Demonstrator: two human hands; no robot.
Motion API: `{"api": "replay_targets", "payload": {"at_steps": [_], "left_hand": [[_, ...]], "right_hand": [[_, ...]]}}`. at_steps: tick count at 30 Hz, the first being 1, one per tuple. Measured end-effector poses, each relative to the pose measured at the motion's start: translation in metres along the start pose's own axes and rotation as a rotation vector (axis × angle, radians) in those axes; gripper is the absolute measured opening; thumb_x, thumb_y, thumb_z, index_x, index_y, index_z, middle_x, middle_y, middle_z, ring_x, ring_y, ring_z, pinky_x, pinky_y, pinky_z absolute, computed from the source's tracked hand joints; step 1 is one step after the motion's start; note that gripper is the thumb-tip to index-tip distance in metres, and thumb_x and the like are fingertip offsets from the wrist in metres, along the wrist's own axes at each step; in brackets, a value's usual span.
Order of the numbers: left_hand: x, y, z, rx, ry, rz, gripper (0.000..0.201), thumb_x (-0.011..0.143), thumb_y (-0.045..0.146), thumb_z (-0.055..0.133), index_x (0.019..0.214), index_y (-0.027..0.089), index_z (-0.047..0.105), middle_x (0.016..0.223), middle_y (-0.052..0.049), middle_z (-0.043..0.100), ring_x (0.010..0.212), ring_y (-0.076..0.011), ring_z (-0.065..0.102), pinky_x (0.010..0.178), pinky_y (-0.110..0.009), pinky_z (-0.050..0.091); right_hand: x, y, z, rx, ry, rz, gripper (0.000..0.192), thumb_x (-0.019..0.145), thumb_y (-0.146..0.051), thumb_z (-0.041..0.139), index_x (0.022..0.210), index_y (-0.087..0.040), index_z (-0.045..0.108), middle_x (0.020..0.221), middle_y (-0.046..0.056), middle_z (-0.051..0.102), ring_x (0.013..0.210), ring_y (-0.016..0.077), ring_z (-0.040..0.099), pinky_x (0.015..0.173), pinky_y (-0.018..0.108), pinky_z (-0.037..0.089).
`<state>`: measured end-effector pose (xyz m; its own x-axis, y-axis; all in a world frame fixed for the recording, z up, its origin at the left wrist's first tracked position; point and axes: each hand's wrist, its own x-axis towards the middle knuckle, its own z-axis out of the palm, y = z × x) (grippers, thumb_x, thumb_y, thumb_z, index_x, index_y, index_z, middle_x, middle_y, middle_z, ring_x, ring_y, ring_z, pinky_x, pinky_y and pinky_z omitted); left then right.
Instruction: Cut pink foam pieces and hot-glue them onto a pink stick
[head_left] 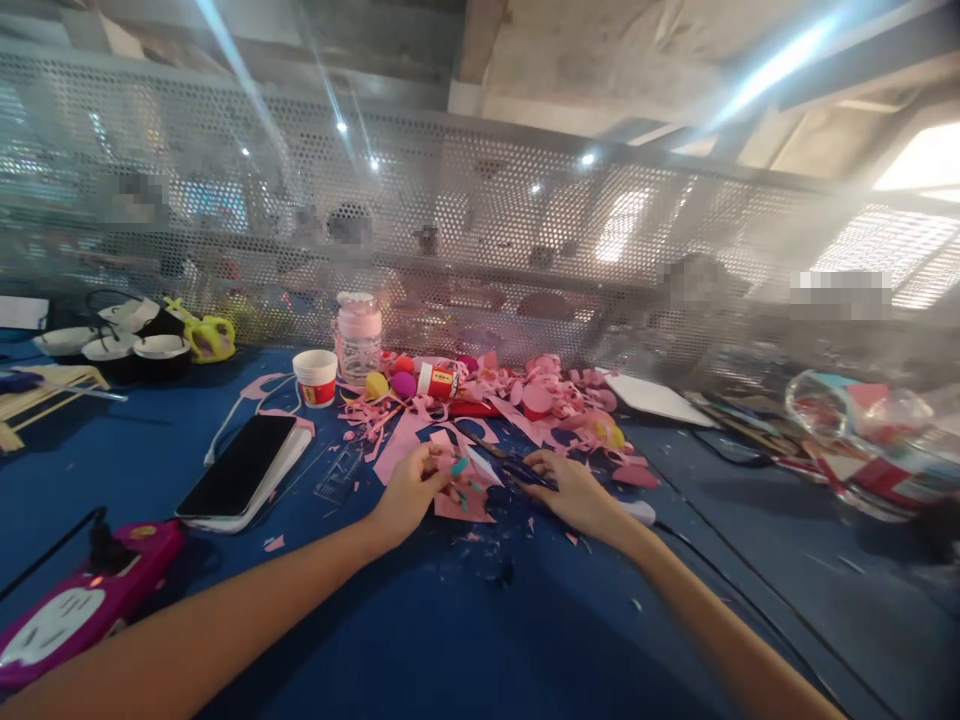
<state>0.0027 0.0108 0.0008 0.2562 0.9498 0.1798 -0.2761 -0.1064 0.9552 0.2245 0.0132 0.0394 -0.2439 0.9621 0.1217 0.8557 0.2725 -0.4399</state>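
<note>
Pink paper piece [466,492] being pinched in left hand [411,490] fingers, right hand [571,492] closing on dark scissors [517,468], risking nicked fingertips so close.

people behind the mesh screen [480,230] blurred, pink device [82,605] cut by left edge, right fingers [541,465] partly hiding scissors [517,468]

both bare forearms stretch forward from the near corners and converge mid-frame. the left hand [411,490] lies knuckles up, fingers curled and pinched together at the tips. the right hand [571,492] lies palm down, fingers bent leftward, just beside it.
</note>
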Motion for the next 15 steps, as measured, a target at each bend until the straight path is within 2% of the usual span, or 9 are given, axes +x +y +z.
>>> {"api": "replay_targets", "payload": {"at_steps": [4, 7, 11, 15], "left_hand": [[0.001, -0.002, -0.002, -0.021, -0.003, -0.069, 0.032, 0.062, 0.039, 0.068, 0.064, 0.015, 0.046, 0.063, -0.001, 0.066, 0.051, -0.0157, 0.062, 0.053, -0.025, 0.047], [0.001, -0.003, -0.004, 0.010, -0.009, -0.104, 0.028, 0.061, 0.038, 0.068, 0.065, 0.013, 0.056, 0.066, -0.002, 0.067, 0.054, -0.0155, 0.063, 0.055, -0.025, 0.048], [0.000, -0.002, -0.005, 0.062, -0.062, -0.146, 0.026, 0.063, 0.037, 0.068, 0.071, 0.012, 0.065, 0.069, -0.003, 0.069, 0.050, -0.0118, 0.061, 0.054, -0.023, 0.048], [-0.001, -0.001, -0.005, 0.094, -0.076, -0.181, 0.026, 0.064, 0.039, 0.066, 0.065, 0.013, 0.065, 0.062, -0.001, 0.068, 0.046, -0.0101, 0.059, 0.049, -0.021, 0.047]], "right_hand": [[-0.002, 0.014, 0.003, 0.352, 0.028, 0.031, 0.025, 0.063, -0.027, 0.056, 0.085, -0.017, 0.048, 0.077, 0.005, 0.059, 0.072, 0.0171, 0.058, 0.066, 0.029, 0.046], [-0.004, 0.014, 0.007, 0.434, 0.058, 0.082, 0.023, 0.061, -0.032, 0.056, 0.075, -0.018, 0.046, 0.061, -0.001, 0.051, 0.056, 0.0132, 0.052, 0.052, 0.025, 0.041], [-0.010, 0.002, 0.010, 0.289, 0.102, 0.165, 0.021, 0.062, -0.036, 0.055, 0.062, -0.020, 0.042, 0.046, -0.007, 0.036, 0.042, 0.0095, 0.038, 0.042, 0.022, 0.027], [-0.017, -0.012, 0.009, -0.045, 0.182, 0.119, 0.019, 0.066, -0.035, 0.055, 0.062, -0.020, 0.045, 0.052, -0.002, 0.050, 0.050, 0.0139, 0.046, 0.047, 0.024, 0.029]]}}
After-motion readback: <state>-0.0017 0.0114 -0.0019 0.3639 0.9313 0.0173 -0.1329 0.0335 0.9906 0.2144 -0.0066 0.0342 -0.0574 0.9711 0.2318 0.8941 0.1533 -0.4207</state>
